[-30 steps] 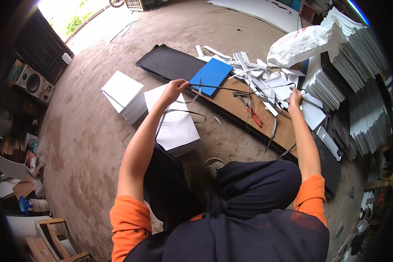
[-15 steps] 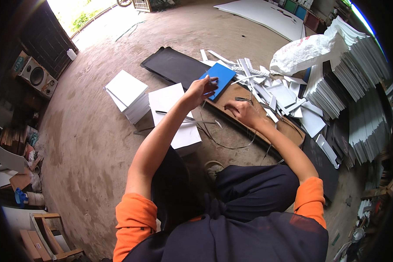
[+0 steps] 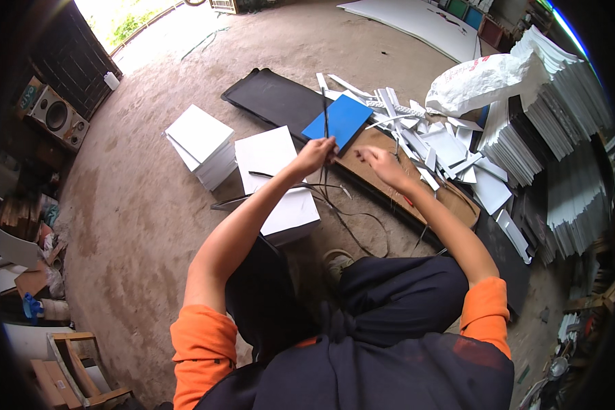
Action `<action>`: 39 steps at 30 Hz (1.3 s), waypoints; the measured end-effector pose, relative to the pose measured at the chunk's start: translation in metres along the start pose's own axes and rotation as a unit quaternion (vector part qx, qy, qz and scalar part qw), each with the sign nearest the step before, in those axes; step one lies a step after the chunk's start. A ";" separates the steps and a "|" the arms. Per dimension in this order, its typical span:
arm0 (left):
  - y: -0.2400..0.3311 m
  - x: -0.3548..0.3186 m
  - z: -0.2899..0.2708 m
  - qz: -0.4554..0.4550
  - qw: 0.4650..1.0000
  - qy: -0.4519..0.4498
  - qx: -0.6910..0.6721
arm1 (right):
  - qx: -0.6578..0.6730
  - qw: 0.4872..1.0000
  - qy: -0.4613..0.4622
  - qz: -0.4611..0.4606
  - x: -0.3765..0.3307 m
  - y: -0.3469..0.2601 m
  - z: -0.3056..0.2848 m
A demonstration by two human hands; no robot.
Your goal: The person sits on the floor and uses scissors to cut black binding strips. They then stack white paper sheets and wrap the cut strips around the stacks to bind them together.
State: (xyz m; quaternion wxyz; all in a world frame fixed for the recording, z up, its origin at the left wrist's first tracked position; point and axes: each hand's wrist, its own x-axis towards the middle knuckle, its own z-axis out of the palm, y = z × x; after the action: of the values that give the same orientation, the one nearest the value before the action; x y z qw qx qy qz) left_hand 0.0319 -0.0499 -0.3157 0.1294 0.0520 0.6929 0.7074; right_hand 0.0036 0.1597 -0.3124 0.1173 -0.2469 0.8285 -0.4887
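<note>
My left hand (image 3: 316, 154) is closed around a thin black strap (image 3: 326, 119). One end of the strap stands up above the fist, and more of it trails down below. To its right, my right hand (image 3: 384, 167) is held over the brown board (image 3: 451, 203) with its fingers curled. Whatever it grips, if anything, is hidden. A small red piece (image 3: 408, 201) shows beside the right wrist. Just beyond both hands lies a blue rectangular panel (image 3: 339, 117). Under my left forearm stands a stack of white sheets (image 3: 265, 149), with black strap (image 3: 232, 203) across it.
Another white stack (image 3: 199, 138) stands to the left. White offcuts (image 3: 446, 147) are heaped beyond the board, near a white sack (image 3: 485, 80) and tall stacks of sheets (image 3: 509, 143) at right. A long black panel (image 3: 270, 97) extends to the far left. Looped strap (image 3: 383, 229) lies before my legs.
My left hand has gone from loosely spread over the blue panel to closed on the black strap, nearer me. My right hand has shifted slightly, and the looped strap has moved.
</note>
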 end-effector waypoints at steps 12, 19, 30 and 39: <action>0.003 -0.020 0.018 -0.022 0.976 -0.102 0.191 | 0.225 0.968 0.096 0.056 0.021 -0.044 0.025; -0.028 -0.025 -0.010 0.107 0.809 0.024 0.577 | 0.146 0.976 0.140 0.083 0.012 -0.010 0.001; -0.014 -0.005 -0.020 0.046 0.944 0.078 0.318 | 0.174 0.970 0.105 0.135 -0.005 0.023 -0.022; 0.075 -0.070 -0.055 0.134 0.949 0.281 -0.047 | 0.151 0.987 0.053 -0.033 0.025 -0.092 0.033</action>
State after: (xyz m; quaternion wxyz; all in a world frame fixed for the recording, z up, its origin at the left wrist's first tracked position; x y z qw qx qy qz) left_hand 0.0775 -0.1213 -0.2357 -0.1649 -0.0627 0.6540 0.7357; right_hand 0.0241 0.0852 -0.2473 0.0928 -0.2267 0.7418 -0.6243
